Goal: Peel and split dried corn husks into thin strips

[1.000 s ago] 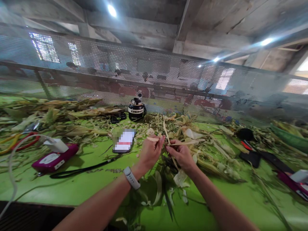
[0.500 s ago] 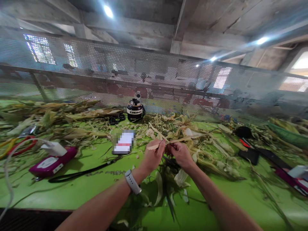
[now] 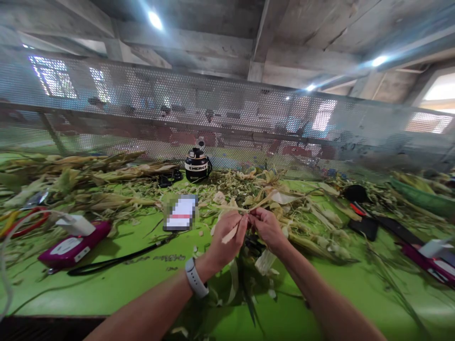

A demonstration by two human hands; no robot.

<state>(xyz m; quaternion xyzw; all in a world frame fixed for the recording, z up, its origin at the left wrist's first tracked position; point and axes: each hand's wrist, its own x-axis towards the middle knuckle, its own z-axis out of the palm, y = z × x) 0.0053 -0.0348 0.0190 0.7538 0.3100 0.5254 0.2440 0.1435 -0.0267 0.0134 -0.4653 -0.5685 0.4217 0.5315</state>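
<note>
My left hand (image 3: 229, 237), with a pale watch on its wrist, is closed in a pinch on strips of dry corn husk (image 3: 231, 234). One strip end lies across the back of its fingers. My right hand (image 3: 266, 228) pinches the husk too, its fingertips almost touching the left ones. Another pale strip (image 3: 227, 207) sticks out to the left above my knuckles. The spot where the strips cross is partly hidden by my fingers. Below the hands, curled husk pieces (image 3: 267, 260) and long dark green blades lie on the green table (image 3: 142, 289).
Husk heaps (image 3: 92, 166) spread over the back and left. A phone (image 3: 180, 213), a black bottle (image 3: 196, 165) and a purple power strip (image 3: 74, 246) with a white charger stand left. Scissors (image 3: 30, 222) lie far left; a green basket (image 3: 419, 196) is at right. Perforated metal screen (image 3: 231, 118) behind.
The upright strip has tipped over to the left and now lies nearly level. The strip end at my left hand has swung down over its fingers. Both hands stay close together.
</note>
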